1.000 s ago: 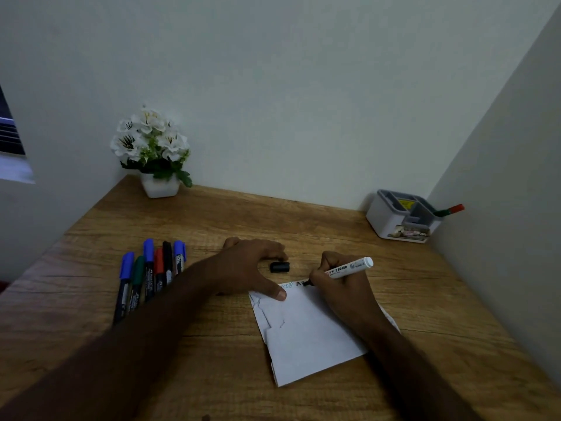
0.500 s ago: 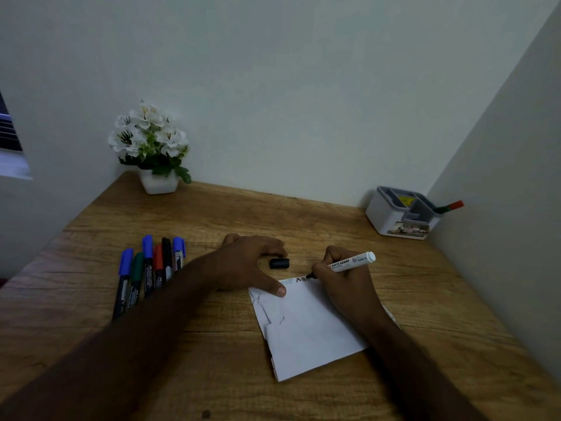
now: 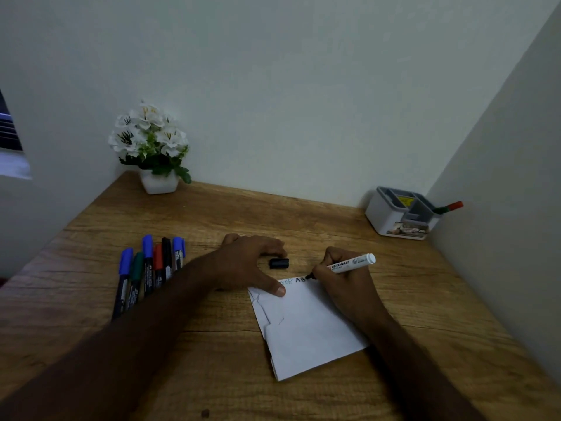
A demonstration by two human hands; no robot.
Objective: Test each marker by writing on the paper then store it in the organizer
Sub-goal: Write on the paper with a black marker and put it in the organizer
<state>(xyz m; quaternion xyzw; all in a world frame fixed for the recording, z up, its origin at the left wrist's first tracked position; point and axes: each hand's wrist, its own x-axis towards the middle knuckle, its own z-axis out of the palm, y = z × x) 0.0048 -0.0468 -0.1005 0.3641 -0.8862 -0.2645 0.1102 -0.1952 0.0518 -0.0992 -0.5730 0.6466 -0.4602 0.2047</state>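
Observation:
A white sheet of paper [image 3: 306, 329] lies on the wooden desk in front of me, with black letters along its far edge. My right hand [image 3: 346, 287] grips a white whiteboard marker [image 3: 349, 264], its black tip touching the paper's far edge. My left hand [image 3: 252, 262] rests on the desk, the thumb pressing the paper's far left corner. The marker's black cap [image 3: 278, 263] lies on the desk just beyond the paper. Several capped markers [image 3: 148, 271] in blue, green, red and black lie side by side at the left. The white and grey organizer [image 3: 400, 217] stands at the far right with one marker [image 3: 449, 207] in it.
A white pot of white flowers [image 3: 153, 147] stands in the far left corner. Walls close the desk [image 3: 409, 299] at the back and right. Bare wood shows between the paper and the organizer.
The marker tip has moved a little to the right along the paper's far edge, adding letters. My left hand has stayed in place on the corner.

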